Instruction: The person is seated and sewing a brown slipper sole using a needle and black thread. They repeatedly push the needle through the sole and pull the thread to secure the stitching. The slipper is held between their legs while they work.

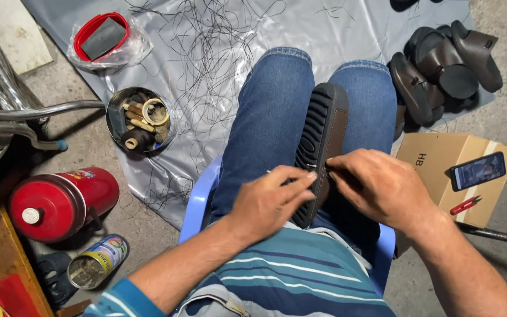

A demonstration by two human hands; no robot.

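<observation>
Sandal (319,141) stands on edge, wedged between the knees for steadiness, left hand (271,199) bracing its ribbed sole while right hand (382,188) fingers pinch closed on a needle at the seam.

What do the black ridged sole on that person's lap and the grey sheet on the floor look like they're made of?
The sole looks like moulded rubber: matte black with regular raised ridges, joined to a brown upper that could be leather or a synthetic. The grey sheet looks like thin plastic or vinyl: it shines and creases softly. Both hands, left hand and right hand, grip the sole.
</observation>
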